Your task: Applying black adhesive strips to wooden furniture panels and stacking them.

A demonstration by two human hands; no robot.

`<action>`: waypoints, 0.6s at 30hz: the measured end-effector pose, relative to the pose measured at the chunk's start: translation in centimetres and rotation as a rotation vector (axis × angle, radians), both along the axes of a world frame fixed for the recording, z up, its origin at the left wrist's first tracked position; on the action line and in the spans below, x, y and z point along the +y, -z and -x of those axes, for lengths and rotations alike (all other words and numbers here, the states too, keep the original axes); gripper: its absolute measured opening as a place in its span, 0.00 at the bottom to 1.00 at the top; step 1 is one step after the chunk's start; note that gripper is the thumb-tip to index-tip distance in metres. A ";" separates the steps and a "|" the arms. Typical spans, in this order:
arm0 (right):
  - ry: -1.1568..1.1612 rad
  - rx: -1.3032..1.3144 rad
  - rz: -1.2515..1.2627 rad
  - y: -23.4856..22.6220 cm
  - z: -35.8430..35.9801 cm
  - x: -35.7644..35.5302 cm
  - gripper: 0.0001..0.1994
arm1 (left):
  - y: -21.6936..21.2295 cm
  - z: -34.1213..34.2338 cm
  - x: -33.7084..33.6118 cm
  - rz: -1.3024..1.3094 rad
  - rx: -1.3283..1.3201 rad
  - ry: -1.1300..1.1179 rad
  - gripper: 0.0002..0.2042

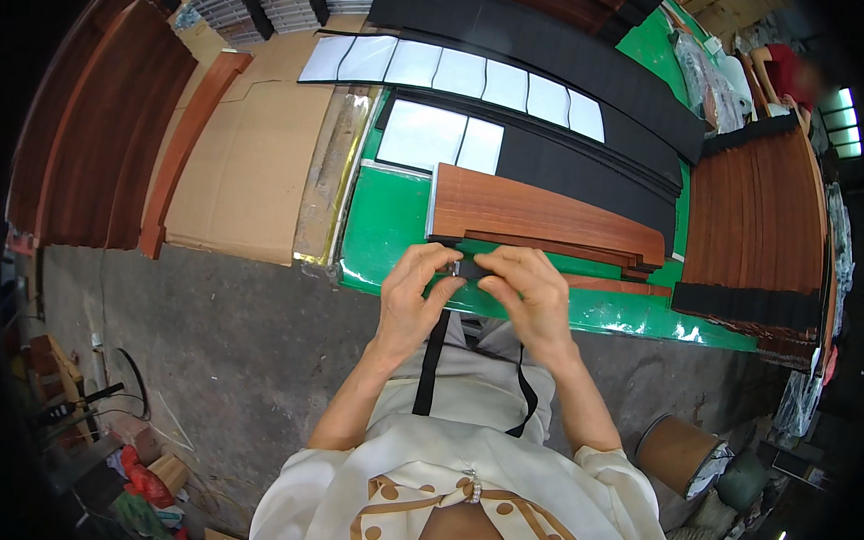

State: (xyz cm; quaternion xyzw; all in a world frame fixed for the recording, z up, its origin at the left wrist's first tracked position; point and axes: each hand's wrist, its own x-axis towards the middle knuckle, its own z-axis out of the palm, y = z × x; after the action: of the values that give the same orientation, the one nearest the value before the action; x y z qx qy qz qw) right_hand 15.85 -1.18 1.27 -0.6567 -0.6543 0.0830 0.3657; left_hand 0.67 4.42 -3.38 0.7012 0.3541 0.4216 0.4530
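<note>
Close to the table's front edge, my left hand [414,290] and my right hand [531,294] pinch a small dark piece [470,268] from its two sides. Its exact kind cannot be made out, as the fingertips cover much of it. A small shiny bit shows by the left fingertips. Just beyond the hands lies a stack of reddish-brown wood-grain boards [548,207], with stepped ends on its right. Another wood-grain strip [612,285] is partly hidden behind my right hand.
The green tabletop [381,221] bears long black panels [569,161] with a row of white sheets [458,71] on them. Brown slat stacks stand left [113,135] and right [753,210]. Cardboard [245,168] lies left. A drum [675,453] stands on the floor. Another person [791,78] is at far right.
</note>
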 end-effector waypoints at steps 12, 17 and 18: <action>-0.035 0.094 -0.069 0.9 -0.9 -1.1 0.12 | 0.8 -0.1 0.1 -0.419 0.125 -0.024 0.14; 0.010 0.078 -0.067 0.6 -0.5 -0.7 0.12 | 0.8 -0.1 0.4 -0.253 0.005 0.023 0.15; 0.011 0.059 -0.067 0.4 -0.5 -0.5 0.13 | 0.6 -0.1 0.4 -0.254 0.008 0.022 0.15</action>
State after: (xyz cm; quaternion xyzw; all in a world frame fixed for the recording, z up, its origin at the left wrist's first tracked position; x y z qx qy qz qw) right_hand 16.37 -1.68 0.87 -0.6449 -0.6421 0.0781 0.4070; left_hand 0.79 4.85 -3.94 0.7585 0.2919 0.4554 0.3636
